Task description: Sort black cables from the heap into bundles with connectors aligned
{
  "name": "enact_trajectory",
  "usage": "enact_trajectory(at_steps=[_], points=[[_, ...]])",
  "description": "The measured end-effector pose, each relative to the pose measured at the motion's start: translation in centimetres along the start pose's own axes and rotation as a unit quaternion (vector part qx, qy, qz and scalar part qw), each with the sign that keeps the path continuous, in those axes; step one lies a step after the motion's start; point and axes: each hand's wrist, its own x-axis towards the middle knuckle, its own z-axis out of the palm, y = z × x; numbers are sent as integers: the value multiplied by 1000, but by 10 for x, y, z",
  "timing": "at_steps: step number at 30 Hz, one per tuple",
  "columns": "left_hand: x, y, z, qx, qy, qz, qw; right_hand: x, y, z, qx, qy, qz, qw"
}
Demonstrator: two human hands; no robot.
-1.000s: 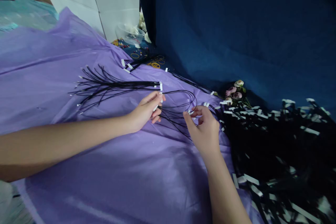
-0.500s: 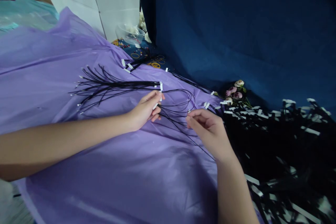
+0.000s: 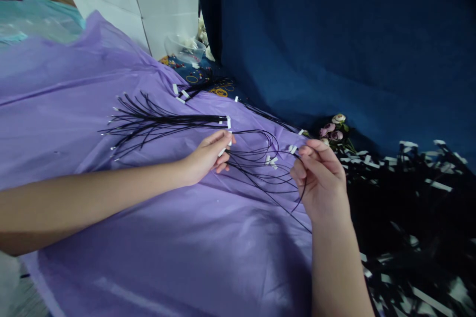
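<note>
My left hand [image 3: 207, 157] rests on the purple cloth [image 3: 156, 237] and pinches the white-tagged end of a bundle of thin black cords [image 3: 156, 123] that fan out to the left. My right hand [image 3: 322, 181] is curled, its fingers closed on a black cord [image 3: 302, 197] that hangs from them and trails over the cloth. Looped black cords with small white tags [image 3: 256, 154] lie between the two hands.
A big heap of black cords with white tags [image 3: 409, 208] lies at the right. Small artificial roses [image 3: 332, 130] sit against the dark blue backdrop [image 3: 334, 39]. A clear bowl [image 3: 185, 48] and yellow rubber bands [image 3: 219, 91] are at the back.
My right hand has moved right, towards the heap, and closed on a cord, drawing it out of the loops. My left hand has stayed on the bundle's end.
</note>
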Motion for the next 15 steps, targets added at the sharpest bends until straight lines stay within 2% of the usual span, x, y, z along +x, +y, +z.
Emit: enact_trajectory(at_steps=[4,7,11,15], points=[[-1,2,1,4,-5,-6,1000,0,-7,-2,95,18,46,994],[-2,3,1,8,-16,-5,1000,-1,-9,-7,185,-5,55,981],[-3,3,2,18,-30,-5,999,-4,-10,-12,308,-50,41,949],[-2,2,1,29,-31,-11,999,-4,-9,-13,410,-54,32,910]])
